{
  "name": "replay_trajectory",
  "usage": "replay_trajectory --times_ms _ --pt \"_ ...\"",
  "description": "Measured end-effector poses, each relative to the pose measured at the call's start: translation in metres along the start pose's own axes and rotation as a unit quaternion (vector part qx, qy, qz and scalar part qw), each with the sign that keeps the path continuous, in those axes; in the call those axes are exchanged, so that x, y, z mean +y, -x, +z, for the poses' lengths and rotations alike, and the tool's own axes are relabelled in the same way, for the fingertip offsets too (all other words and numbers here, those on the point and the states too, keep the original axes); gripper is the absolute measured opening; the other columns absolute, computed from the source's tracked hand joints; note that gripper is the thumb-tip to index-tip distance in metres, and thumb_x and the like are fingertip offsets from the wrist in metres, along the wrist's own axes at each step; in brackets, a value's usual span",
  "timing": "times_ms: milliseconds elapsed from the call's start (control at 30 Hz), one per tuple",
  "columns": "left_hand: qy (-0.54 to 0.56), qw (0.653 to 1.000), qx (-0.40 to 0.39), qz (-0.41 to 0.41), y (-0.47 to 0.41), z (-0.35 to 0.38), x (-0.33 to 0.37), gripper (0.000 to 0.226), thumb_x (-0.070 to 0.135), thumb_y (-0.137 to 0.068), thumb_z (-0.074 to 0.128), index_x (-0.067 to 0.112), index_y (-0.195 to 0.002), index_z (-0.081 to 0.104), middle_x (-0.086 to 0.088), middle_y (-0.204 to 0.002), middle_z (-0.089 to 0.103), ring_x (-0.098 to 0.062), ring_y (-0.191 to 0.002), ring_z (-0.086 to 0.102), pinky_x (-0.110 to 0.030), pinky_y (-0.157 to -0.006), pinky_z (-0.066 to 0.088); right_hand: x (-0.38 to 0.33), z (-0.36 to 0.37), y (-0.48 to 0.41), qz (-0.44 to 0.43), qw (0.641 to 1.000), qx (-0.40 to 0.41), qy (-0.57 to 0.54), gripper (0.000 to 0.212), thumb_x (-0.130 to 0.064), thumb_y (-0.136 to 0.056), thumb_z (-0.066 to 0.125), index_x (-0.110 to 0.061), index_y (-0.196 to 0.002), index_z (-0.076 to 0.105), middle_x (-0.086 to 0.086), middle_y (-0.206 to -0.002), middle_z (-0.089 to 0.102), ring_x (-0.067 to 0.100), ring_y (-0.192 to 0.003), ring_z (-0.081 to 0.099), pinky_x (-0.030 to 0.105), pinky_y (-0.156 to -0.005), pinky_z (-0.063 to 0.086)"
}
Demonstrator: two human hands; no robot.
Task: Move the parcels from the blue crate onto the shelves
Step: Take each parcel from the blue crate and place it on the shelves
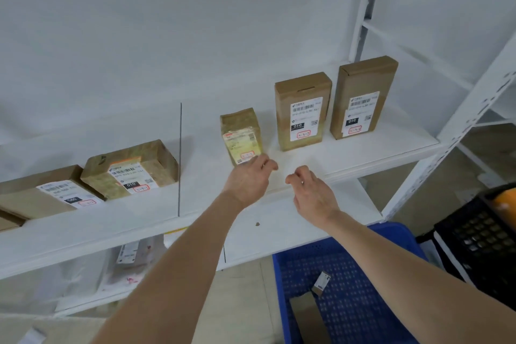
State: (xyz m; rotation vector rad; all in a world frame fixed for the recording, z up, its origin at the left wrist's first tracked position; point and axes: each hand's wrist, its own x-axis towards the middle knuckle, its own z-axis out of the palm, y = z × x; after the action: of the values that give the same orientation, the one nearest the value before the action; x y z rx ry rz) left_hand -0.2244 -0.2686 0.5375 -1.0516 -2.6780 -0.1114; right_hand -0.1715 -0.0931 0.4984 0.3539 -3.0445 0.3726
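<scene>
Blue crate (357,313) is nearest, low on the right under the shelf edge. Two parcels remain in it: a small box (324,283) tipped on end and a plain cardboard box (305,315) lying just beside it.

Both my forearms reach up and away from the crate to the white shelf (139,218).

- Left hand (248,179): fingers loosely bent at the lower corner of the taped parcel (241,135), not wrapped round it. I cannot tell if the tips touch it.
- Right hand (312,190): just beside the left, over the shelf front, fingers loosely curled, holding nothing.
- The taped parcel stands upright on the shelf, label facing me.

Farther along, right: two tall brown boxes (303,112) stand upright, near each other but apart. Past the wire divider (180,159) to the left lie two more labelled parcels (131,167).

Step, as I judge it: the taped parcel is placed and this run is closing.

Next move:
- Draw both hands back and drop them to the crate.
- Take the small box or the cardboard one. There is free shelf between the divider and the taped parcel.
- Keep clear of the upright boxes, which look easy to topple.
</scene>
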Motion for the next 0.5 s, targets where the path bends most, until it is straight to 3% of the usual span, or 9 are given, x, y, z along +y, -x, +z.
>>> replay_trajectory --times_ms 67,200,333,433,500 --pt "0.024 0.998 -0.034 -0.039 0.003 0.019 0.029 0.038 -0.005 -0.063 0.064 0.009 -0.099 0.067 -0.008 -0.093 0.062 -0.025 -0.077 0.065 -0.027 -0.045 0.044 0.025 0.004 0.019 -0.002 1.0 -0.004 -0.002 0.041 0.0 -0.081 0.058 -0.008 -0.122 0.055 0.013 -0.117 0.048 0.026 -0.096 0.055 0.03 -0.071 0.049" --pt "0.053 0.971 -0.132 -0.195 -0.003 0.054 0.1 0.042 0.005 -0.089 0.044 0.018 -0.129 0.051 -0.001 -0.127 0.049 -0.018 -0.116 0.049 -0.032 -0.073 0.045 0.09 0.011 0.058 -0.012 0.999 -0.049 -0.011 0.042 -0.004 -0.087 0.053 -0.011 -0.128 0.05 0.011 -0.125 0.044 0.025 -0.103 0.051 0.028 -0.072 0.042" --pt "0.09 0.924 -0.241 -0.282 -0.019 0.095 0.173 0.043 0.007 -0.092 0.042 0.021 -0.132 0.046 0.0 -0.132 0.045 -0.018 -0.119 0.046 -0.034 -0.088 0.046 0.162 0.017 0.099 0.0 0.995 -0.1 -0.007 0.052 -0.009 -0.091 0.053 -0.018 -0.139 0.038 0.007 -0.14 0.032 0.021 -0.107 0.053 0.026 -0.074 0.047" --pt "0.107 0.892 -0.31 -0.312 -0.021 0.127 0.219 0.043 0.012 -0.093 0.045 0.02 -0.136 0.043 -0.003 -0.133 0.042 -0.023 -0.117 0.048 -0.037 -0.088 0.047 0.205 0.03 0.123 0.023 0.989 -0.147 -0.012 0.058 -0.009 -0.093 0.051 -0.021 -0.144 0.028 0.004 -0.147 0.021 0.02 -0.106 0.054 0.02 -0.06 0.039" --pt "0.114 0.878 -0.337 -0.321 -0.016 0.152 0.237 0.041 0.015 -0.094 0.047 0.018 -0.134 0.044 -0.005 -0.131 0.042 -0.025 -0.115 0.05 -0.04 -0.088 0.049 0.227 0.05 0.134 0.035 0.984 -0.174 -0.01 0.06 -0.01 -0.094 0.051 -0.022 -0.146 0.024 0.003 -0.149 0.019 0.018 -0.095 0.055 0.017 -0.047 0.03"
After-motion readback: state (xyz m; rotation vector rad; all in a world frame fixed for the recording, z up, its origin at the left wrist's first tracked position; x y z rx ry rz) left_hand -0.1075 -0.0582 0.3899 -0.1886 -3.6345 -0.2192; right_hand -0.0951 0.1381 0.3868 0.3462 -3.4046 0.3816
